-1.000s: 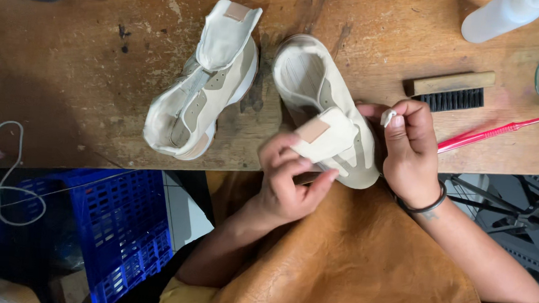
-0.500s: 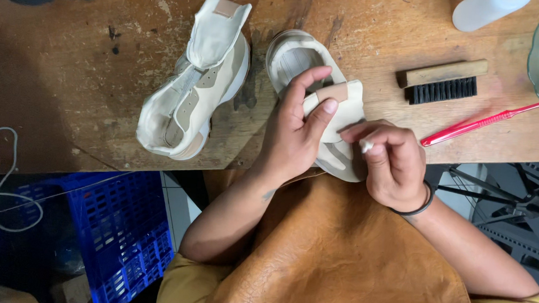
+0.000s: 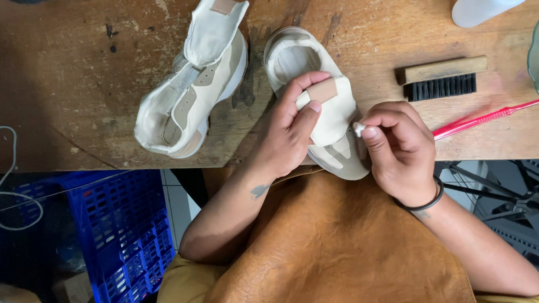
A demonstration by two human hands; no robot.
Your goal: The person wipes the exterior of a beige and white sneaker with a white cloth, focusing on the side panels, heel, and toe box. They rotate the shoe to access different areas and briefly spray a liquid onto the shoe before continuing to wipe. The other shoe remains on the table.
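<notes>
- Looks like we're mid spot-clean on the cream shoe (image 3: 323, 111) — it lies at the near edge of the wooden bench (image 3: 65, 93), toe hanging just over the leather apron (image 3: 350, 258).
- Left hand (image 3: 290, 131) is clamped on the shoe's tongue, thumb and fingers folded over it, pinning it back so the upper is exposed.
- Right hand (image 3: 399, 148) has its fingers pinched tight together on a small white wad (image 3: 358, 130) — cloth or sponge, can't tell — pressed right against the side of the shoe.
- My guess for the next move: small firm rubs with that wad while the other hand keeps the shoe from sliding, so steady pressure matters more than speed.
- Its mate, the second shoe (image 3: 192, 76), sits just beside it, untouched.
- Wooden brush (image 3: 442, 78) and a pink toothbrush (image 3: 500, 114) lie near the right hand.
</notes>
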